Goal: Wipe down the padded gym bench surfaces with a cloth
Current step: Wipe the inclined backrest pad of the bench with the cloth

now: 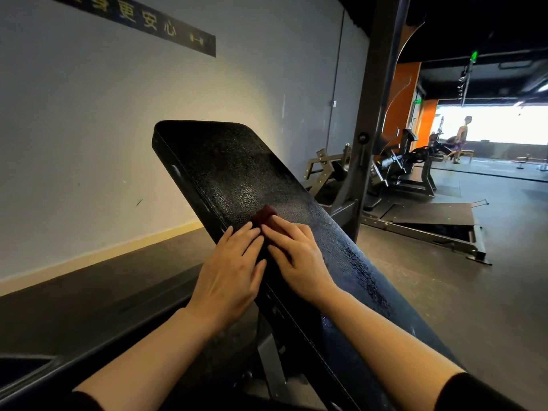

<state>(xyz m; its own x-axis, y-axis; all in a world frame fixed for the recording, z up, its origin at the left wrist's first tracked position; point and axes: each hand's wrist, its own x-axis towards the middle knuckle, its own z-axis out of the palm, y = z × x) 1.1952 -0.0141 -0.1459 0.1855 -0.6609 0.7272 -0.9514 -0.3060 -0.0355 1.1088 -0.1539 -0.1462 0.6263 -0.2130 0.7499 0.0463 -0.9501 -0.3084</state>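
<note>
Head cam, wide-angle, looks fwd and down, close over inclined bench pad (237,173); gym floor beyond.

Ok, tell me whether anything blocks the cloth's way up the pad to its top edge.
Nothing visible does. The cloth lies under the fingers of the left hand and right hand, and the bench pad above it is bare up to its top edge.

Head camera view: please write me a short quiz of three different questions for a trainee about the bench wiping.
1. True or false: both hands press the dark brown cloth on the black textured padded bench.
2. Which hand lies nearer the grey wall: A left, B right?
3. Fill in: the pad is ___ (flat or inclined).

Key: 1 true; 2 A; 3 inclined.
</note>
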